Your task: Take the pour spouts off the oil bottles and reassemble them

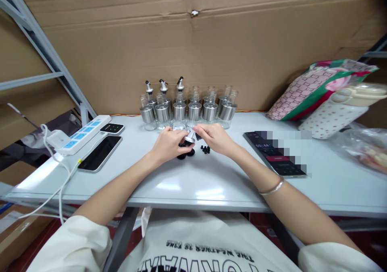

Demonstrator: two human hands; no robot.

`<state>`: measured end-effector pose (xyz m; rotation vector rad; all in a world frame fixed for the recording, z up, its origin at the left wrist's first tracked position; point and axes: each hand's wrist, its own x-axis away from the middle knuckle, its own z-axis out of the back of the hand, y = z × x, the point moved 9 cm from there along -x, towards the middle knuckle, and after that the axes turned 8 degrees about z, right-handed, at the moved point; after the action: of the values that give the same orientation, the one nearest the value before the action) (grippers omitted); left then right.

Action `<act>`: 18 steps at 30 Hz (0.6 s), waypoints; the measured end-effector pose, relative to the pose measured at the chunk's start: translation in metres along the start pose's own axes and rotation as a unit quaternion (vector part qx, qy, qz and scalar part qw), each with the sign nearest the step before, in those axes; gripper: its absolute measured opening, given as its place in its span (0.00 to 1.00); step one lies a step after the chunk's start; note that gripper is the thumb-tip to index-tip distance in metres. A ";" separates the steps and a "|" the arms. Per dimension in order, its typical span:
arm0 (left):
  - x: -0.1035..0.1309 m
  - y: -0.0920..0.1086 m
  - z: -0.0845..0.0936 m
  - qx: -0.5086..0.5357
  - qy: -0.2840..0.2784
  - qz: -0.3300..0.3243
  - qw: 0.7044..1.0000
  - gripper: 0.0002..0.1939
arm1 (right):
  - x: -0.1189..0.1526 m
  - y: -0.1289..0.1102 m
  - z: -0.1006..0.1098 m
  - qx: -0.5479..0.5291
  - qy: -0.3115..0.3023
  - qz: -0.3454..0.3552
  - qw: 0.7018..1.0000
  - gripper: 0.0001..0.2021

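My left hand [171,143] is closed around a silver pour spout [190,139] with a black base. From the right, my right hand [217,138] pinches at the spout's tip; its fingertips partly hide what they grip. Small black parts [205,149] lie on the table beside my hands, and black round pieces [181,156] sit just below my left fingers. Behind my hands stand several glass bottles with steel sleeves [194,111] in two rows. Three back-row bottles at the left carry silver spouts with black flaps [163,85].
A power strip [87,133], a small white device [112,128] and a phone [100,154] with cables are at the left. On the right lie another phone [275,155], a white dotted bottle [334,115], a patterned bag [308,90] and a plastic bag [363,145]. Cardboard [193,50] stands behind.
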<state>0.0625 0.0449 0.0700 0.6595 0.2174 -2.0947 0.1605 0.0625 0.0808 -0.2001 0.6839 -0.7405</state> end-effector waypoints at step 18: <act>-0.003 -0.002 0.021 -0.020 0.041 0.040 0.998 0.08 | 0.000 0.010 -0.017 -0.409 0.060 -0.121 0.903 0.31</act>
<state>0.0545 0.0400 0.0889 0.7186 0.2747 -1.9845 0.1554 0.0707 0.0636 -1.0320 1.0764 -0.6653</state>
